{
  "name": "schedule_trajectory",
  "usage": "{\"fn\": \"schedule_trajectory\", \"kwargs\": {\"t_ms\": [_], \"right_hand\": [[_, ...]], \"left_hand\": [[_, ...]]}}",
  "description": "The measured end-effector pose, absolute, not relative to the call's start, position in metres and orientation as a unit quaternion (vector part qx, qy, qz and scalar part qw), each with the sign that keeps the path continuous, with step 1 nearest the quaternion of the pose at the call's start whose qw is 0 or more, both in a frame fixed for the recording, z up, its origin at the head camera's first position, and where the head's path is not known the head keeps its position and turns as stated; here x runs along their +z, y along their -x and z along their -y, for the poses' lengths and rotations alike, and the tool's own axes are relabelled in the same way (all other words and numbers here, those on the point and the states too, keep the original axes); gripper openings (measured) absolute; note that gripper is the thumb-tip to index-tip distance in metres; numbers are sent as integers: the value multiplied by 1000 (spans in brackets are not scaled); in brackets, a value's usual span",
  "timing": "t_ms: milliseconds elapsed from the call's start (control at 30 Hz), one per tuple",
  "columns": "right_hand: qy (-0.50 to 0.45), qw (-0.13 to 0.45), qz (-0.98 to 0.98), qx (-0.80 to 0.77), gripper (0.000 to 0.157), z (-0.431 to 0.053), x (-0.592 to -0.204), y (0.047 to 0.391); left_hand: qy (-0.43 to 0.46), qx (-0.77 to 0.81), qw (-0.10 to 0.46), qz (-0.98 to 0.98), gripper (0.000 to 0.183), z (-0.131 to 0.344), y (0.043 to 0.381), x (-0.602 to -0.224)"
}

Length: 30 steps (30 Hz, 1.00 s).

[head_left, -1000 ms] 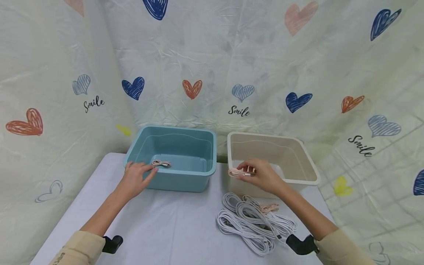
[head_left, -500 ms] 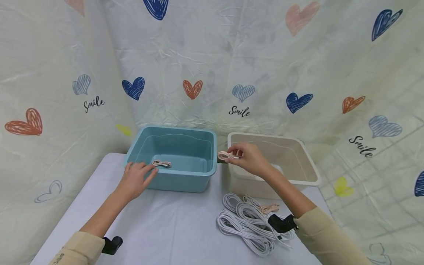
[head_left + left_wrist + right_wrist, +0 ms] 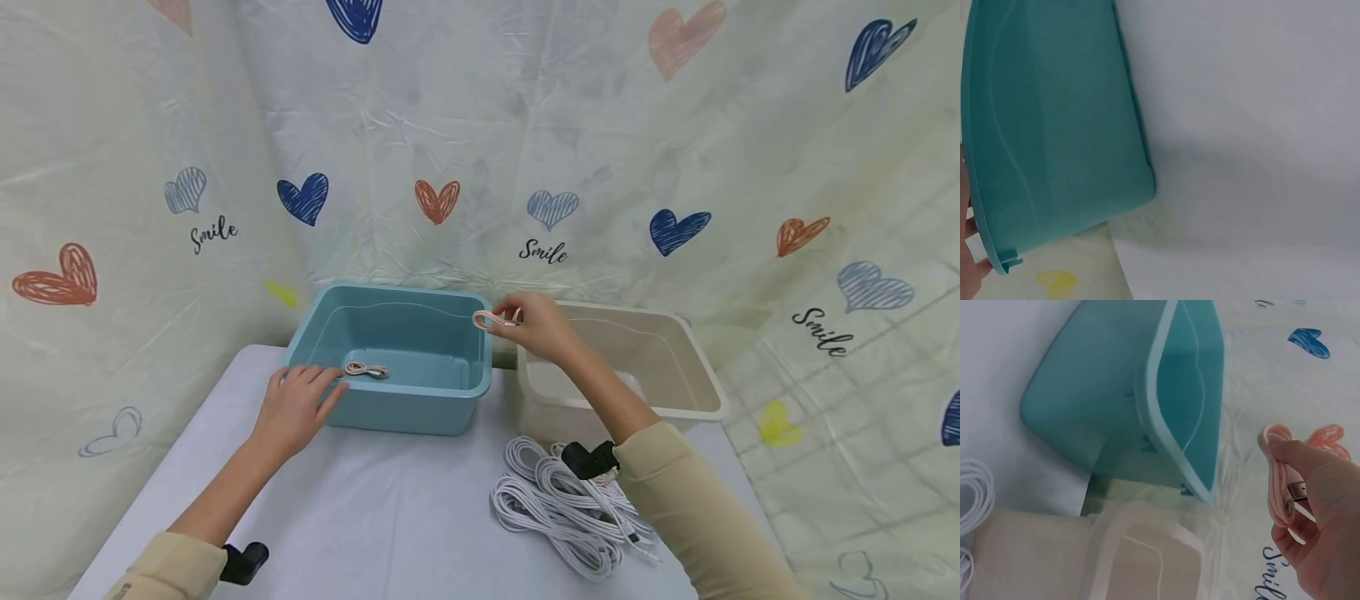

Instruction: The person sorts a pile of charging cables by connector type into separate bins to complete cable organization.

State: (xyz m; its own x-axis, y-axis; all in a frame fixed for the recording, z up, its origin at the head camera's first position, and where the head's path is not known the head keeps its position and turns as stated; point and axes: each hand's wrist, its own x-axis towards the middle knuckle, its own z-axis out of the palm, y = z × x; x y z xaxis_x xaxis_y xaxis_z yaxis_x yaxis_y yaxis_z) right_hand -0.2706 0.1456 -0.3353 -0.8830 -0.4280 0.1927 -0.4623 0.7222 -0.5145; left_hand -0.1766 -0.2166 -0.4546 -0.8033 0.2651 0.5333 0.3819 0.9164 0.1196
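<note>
My right hand (image 3: 536, 327) pinches a small coiled pink USB cable (image 3: 486, 320) between thumb and fingers, above the right end of the blue bin's rim. In the right wrist view, the metal USB plug (image 3: 1298, 490) shows beside the loops. My left hand (image 3: 294, 407) rests on the front left rim of the blue bin (image 3: 405, 410), fingers loosely extended, gripping nothing. Inside that bin, near its front wall, lies another small coiled cable (image 3: 366, 370), pinkish. Only fingertips of the left hand show at the edge of the left wrist view.
A beige bin (image 3: 693, 367) stands right of the blue one, a narrow gap between them. Several bundled white cables (image 3: 555, 512) lie in front of it, partly under my right forearm. A heart-printed sheet (image 3: 465, 108) hangs behind the white-covered table (image 3: 360, 517).
My right hand has carried the pink cable up and leftward, from the beige bin's front rim to the blue bin's right end. The left hand has barely shifted.
</note>
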Motion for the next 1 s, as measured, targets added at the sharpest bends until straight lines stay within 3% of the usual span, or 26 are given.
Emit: {"fn": "schedule_trajectory", "kwargs": {"t_ms": [367, 733, 1000], "right_hand": [[-229, 2, 935, 270, 27, -110, -328, 292], [-228, 6, 935, 273, 25, -73, -329, 314], [-236, 14, 929, 285, 46, -70, -330, 316]], "left_hand": [[186, -122, 286, 932, 20, 215, 176, -456], [183, -151, 241, 941, 13, 213, 173, -446], [179, -168, 217, 945, 11, 211, 173, -445]]}}
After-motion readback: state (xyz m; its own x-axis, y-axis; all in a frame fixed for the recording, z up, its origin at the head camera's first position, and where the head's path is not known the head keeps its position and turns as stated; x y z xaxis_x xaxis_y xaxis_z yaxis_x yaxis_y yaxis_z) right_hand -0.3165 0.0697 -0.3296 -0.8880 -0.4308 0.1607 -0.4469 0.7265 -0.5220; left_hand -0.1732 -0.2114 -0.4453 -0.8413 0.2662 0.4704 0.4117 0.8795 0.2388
